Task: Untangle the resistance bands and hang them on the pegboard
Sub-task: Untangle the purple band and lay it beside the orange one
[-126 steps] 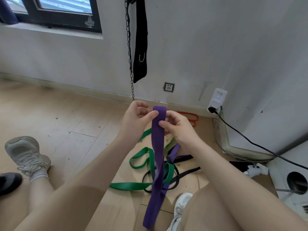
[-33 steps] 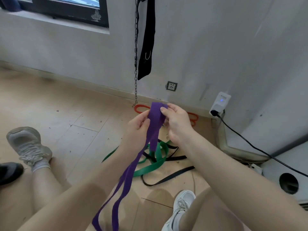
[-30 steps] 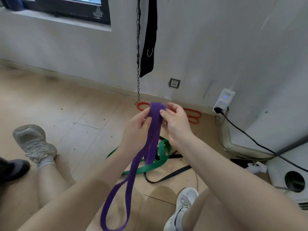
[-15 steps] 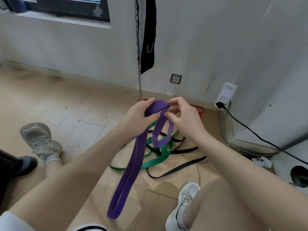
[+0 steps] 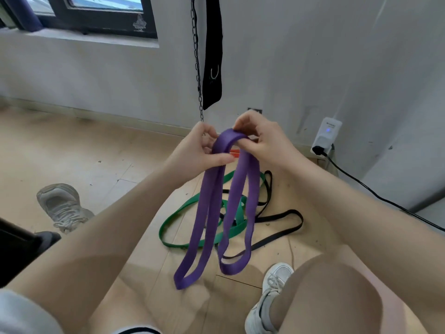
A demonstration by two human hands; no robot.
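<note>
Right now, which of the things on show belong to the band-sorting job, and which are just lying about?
Part of the job:
- wide purple rubber band, gripped by left hand and right hand
- green flat band on the floor
- thin black band
- orange band, mostly hidden

Just lying about:
- white wall plug
- hanging metal chain
- black hanging strap

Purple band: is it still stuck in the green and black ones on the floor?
No. The purple band hangs free from both hands, left hand and right hand, above the green band and black band.

A chain (image 5: pixel 198 68) and black strap (image 5: pixel 212 56) hang against the wall (image 5: pixel 301 56).
</note>
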